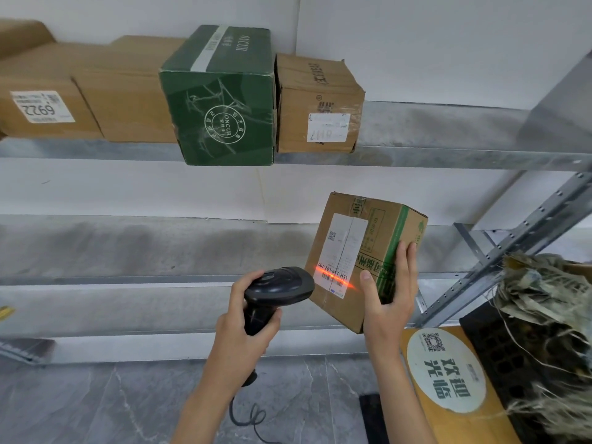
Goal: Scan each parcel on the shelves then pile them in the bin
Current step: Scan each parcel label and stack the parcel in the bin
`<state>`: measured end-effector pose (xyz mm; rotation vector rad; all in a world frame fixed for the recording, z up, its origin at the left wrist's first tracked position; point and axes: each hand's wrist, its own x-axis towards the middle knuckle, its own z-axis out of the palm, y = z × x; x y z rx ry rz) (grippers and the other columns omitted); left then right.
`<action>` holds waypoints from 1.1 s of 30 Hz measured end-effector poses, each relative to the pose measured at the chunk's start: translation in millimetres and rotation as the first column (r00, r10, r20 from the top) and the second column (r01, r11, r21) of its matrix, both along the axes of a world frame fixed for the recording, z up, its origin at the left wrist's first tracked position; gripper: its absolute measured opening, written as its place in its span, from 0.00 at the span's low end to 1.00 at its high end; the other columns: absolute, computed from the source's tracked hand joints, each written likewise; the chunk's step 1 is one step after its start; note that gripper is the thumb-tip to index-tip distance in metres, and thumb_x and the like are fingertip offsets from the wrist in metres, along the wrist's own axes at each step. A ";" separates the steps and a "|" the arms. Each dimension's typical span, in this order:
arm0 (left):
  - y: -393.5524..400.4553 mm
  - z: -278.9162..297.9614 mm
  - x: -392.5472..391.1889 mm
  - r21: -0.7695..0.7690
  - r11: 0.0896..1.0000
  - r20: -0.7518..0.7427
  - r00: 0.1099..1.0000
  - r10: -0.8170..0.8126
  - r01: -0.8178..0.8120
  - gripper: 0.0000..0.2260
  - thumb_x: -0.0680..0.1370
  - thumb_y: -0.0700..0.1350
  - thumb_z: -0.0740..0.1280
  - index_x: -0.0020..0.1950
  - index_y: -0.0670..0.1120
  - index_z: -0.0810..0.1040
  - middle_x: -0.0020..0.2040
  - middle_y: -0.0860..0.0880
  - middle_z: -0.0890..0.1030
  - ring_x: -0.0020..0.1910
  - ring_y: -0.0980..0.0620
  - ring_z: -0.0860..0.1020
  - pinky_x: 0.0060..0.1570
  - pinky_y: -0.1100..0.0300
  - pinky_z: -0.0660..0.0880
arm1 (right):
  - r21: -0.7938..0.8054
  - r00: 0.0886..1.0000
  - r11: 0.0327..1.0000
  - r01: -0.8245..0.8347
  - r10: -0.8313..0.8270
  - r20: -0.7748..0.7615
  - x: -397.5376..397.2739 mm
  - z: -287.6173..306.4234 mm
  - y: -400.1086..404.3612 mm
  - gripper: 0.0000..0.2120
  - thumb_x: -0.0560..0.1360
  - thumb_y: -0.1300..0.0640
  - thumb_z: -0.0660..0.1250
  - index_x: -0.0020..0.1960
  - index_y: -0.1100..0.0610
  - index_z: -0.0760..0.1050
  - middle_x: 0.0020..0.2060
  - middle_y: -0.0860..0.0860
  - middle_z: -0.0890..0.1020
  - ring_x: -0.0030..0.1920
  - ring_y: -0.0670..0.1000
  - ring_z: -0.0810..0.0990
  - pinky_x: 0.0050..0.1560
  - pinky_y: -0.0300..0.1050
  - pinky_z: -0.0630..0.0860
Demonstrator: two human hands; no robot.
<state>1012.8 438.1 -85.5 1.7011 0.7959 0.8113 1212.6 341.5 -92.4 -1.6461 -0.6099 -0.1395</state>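
Two hands work in front of the shelves: the right hand (389, 293) grips a tilted cardboard parcel (358, 254) in mid-air, the left hand (246, 328) clasps a black barcode scanner (275, 293), its red beam crossing the parcel's label (341, 254).

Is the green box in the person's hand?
No, the green box sits on the upper shelf; the right hand holds a brown parcel.

white wall (448, 43), grey metal shelving (448, 155), grey marbled floor (128, 405)
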 end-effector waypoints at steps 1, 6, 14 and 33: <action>0.0 -0.1 2.3 0.000 1.000 0.000 1.000 -0.010 0.010 0.33 0.77 0.38 0.74 0.66 0.72 0.67 0.50 0.64 0.82 0.36 0.58 0.82 0.36 0.65 0.78 | -0.007 1.000 1.000 0.008 -0.008 -0.002 0.5 0.9 -2.7 0.36 0.73 0.43 0.64 0.79 0.45 0.60 0.80 0.40 0.57 0.74 0.33 0.57 0.67 0.24 0.54; -1.7 -2.0 13.4 0.000 0.997 -0.012 0.997 -0.074 0.074 0.34 0.77 0.38 0.74 0.65 0.74 0.66 0.50 0.65 0.81 0.37 0.61 0.81 0.38 0.67 0.78 | -0.016 0.997 0.997 0.078 -0.078 0.011 4.7 5.1 -15.3 0.36 0.73 0.42 0.64 0.79 0.46 0.60 0.80 0.40 0.58 0.75 0.33 0.56 0.70 0.33 0.53; -8.3 3.7 43.2 0.014 0.979 0.045 0.978 -0.204 0.204 0.35 0.76 0.37 0.74 0.62 0.76 0.68 0.48 0.52 0.83 0.31 0.52 0.80 0.32 0.65 0.76 | -0.011 0.979 0.979 0.204 -0.204 0.017 10.1 16.4 -47.3 0.34 0.74 0.43 0.65 0.78 0.39 0.58 0.80 0.38 0.57 0.78 0.39 0.56 0.73 0.41 0.54; -89.0 6.8 164.5 -0.004 0.791 0.091 0.788 -0.610 0.612 0.33 0.76 0.37 0.74 0.67 0.71 0.67 0.42 0.55 0.83 0.28 0.46 0.81 0.28 0.58 0.79 | 0.038 0.739 0.740 0.672 -0.666 -0.097 5.3 39.4 -198.2 0.34 0.72 0.37 0.67 0.76 0.34 0.61 0.77 0.30 0.59 0.78 0.38 0.56 0.75 0.66 0.60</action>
